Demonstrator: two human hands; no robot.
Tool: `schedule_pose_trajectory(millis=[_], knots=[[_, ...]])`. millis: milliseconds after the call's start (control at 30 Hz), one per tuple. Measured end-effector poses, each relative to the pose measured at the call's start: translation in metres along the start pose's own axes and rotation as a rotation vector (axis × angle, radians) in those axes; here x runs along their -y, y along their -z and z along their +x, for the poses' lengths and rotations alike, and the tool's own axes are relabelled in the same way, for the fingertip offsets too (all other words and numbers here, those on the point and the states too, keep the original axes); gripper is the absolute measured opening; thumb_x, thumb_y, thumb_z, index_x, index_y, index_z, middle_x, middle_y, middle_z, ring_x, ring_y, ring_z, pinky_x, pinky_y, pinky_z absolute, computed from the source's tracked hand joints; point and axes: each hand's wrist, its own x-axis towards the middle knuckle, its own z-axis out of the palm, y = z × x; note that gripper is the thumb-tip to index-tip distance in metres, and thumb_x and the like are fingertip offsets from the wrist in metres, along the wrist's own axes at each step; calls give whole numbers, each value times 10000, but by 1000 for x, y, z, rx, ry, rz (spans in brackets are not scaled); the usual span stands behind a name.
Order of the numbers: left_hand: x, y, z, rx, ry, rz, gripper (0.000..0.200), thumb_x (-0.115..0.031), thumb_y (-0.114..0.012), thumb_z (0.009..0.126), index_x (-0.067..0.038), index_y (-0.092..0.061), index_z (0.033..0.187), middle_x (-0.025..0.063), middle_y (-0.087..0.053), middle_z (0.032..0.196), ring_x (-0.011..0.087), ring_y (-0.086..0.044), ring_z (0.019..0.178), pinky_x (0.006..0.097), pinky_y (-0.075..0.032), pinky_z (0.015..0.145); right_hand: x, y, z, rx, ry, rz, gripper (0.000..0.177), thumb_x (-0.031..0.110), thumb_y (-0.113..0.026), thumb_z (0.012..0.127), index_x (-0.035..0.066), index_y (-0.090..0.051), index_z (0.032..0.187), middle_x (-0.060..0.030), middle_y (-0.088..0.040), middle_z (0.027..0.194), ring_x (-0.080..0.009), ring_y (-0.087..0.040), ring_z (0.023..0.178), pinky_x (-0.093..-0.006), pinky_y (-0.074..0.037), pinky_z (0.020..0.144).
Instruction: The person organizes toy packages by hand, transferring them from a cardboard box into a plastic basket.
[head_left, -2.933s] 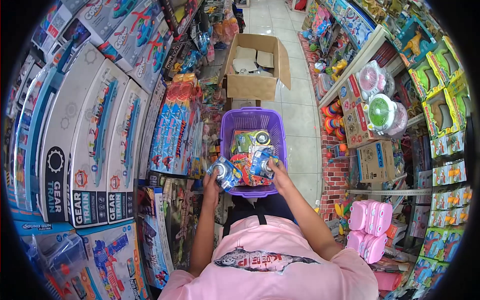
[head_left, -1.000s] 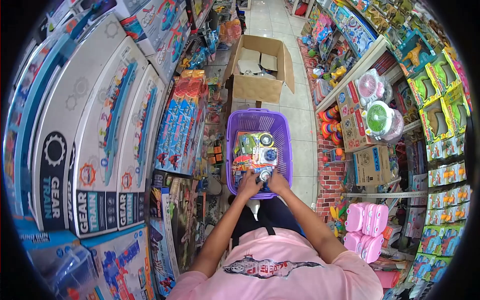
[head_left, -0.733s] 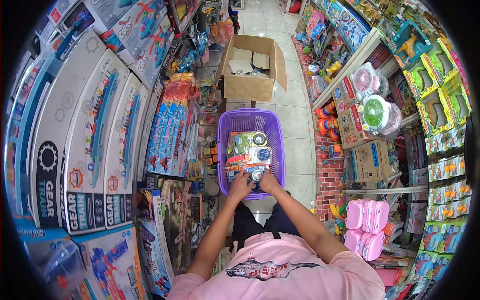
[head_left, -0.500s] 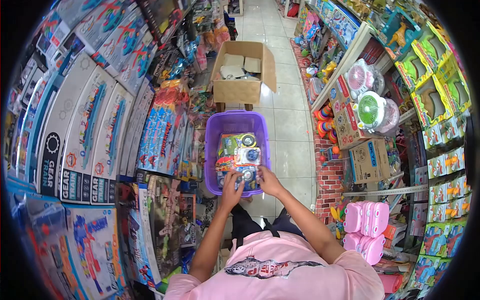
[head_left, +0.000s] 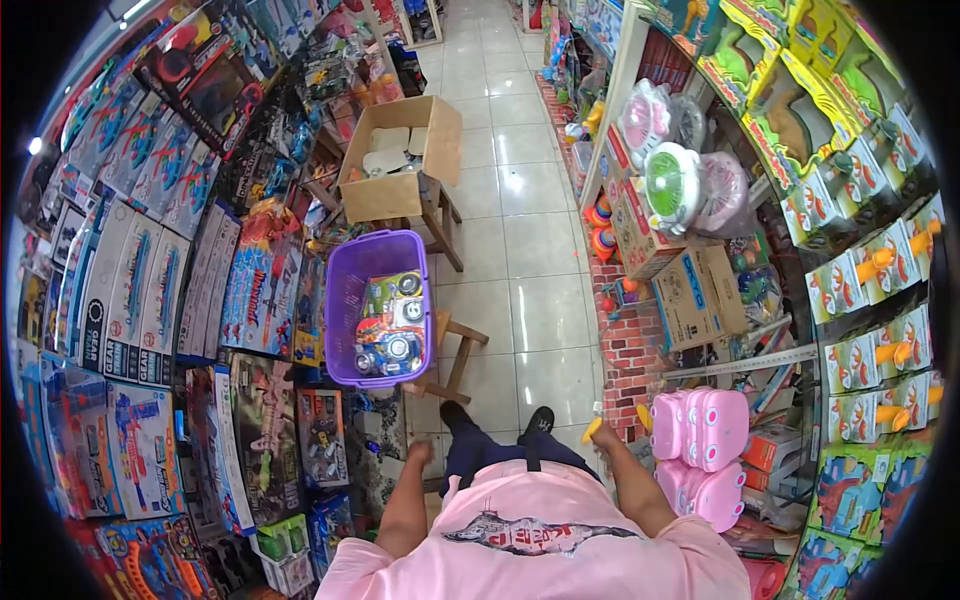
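Observation:
My left hand (head_left: 420, 453) hangs low beside my left leg, away from the purple basket (head_left: 337, 300); its fingers are blurred. On the other side, my right hand (head_left: 603, 438) is beside a small yellow object (head_left: 592, 430), and whether it holds this is unclear. Several packaged toys (head_left: 402, 310) lie inside the basket, some with round silver parts. The basket rests on a wooden stool (head_left: 462, 350), and neither hand touches it.
Behind the basket, an open cardboard box (head_left: 383, 198) stands on another wooden stool (head_left: 440, 225). Boxed toys (head_left: 140, 290) line the left side. Fans (head_left: 672, 188), pink cases (head_left: 705, 430) and more toys are on the right. Tiled floor (head_left: 540, 300) runs between.
Both hands have left the toys in the basket and dropped to my sides. The view has shifted, so the basket and cardboard box appear farther left, and the stool under the basket shows.

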Motion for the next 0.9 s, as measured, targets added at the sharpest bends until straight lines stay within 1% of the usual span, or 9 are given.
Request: schedule_pose_trajectory(millis=[33,67,100,233,300,433,500,567,900], knots=[[31,27,7,338,-285,624,330,-319,-563,925,-76,-618,1142,66,-669,947,222,-625,736,391,-523,635,-43,5,-1,11,-80,46,294,200,-599,789,-64,-654,906,-220,-684,818,-322,-699,675,-435,-556,557],[62,17,11,337,-288,627,330,-319,-563,925,-76,-618,1142,66,-669,947,222,-625,736,391,-523,635,-66,11,-1,22,-161,92,281,202,-594,798,-57,-659,884,-193,-679,763,-305,-686,606,-431,-544,501],[30,0,-44,159,387,250,231,-312,-542,914,-110,-650,946,55,-662,829,204,-595,601,385,-497,556,-68,28,-19,71,-190,56,260,196,-601,804,-52,-657,857,-188,-675,757,-303,-677,596,-429,-547,501],[84,-16,-10,490,273,495,246,-313,-553,910,-112,-680,846,63,-645,788,192,-579,573,376,-497,550,-63,71,-92,70,-378,267,228,187,-621,827,-40,-647,820,-170,-663,754,-295,-651,568,-429,-539,475],[35,-43,-67,250,-51,580,240,-283,-581,888,-79,-693,831,74,-631,724,183,-556,535,369,-494,528,-67,71,-83,74,-412,261,236,204,-628,841,-30,-648,821,-161,-663,761,-290,-650,570,-434,-527,470],[-3,-83,-30,330,66,192,247,-258,-607,862,-32,-706,866,87,-627,695,166,-554,531,373,-497,517,-23,90,-82,6,-379,222,290,266,-645,869,-24,-662,859,-122,-667,768,-262,-649,574,-415,-505,473],[-37,-96,10,406,-354,849,288,-265,-644,834,3,-711,920,109,-678,784,197,-617,626,387,-516,557,-28,86,-21,90,-317,145,330,292,-652,875,-33,-656,925,-121,-682,815,-248,-653,574,-386,-510,483],[-96,-124,-16,300,-423,590,304,-295,-637,853,-4,-713,896,112,-687,776,202,-635,650,386,-521,591,15,106,-7,114,-127,59,347,298,-586,902,7,-633,1086,-129,-699,907,-245,-697,672,-378,-535,529],[-276,-190,76,310,-236,353,414,-342,-576,922,-3,-581,1158,129,-690,998,226,-651,643,355,-484,557,170,198,96,42,-92,147,321,260,-561,927,50,-608,1166,-130,-692,978,-261,-697,683,-402,-558,598]])
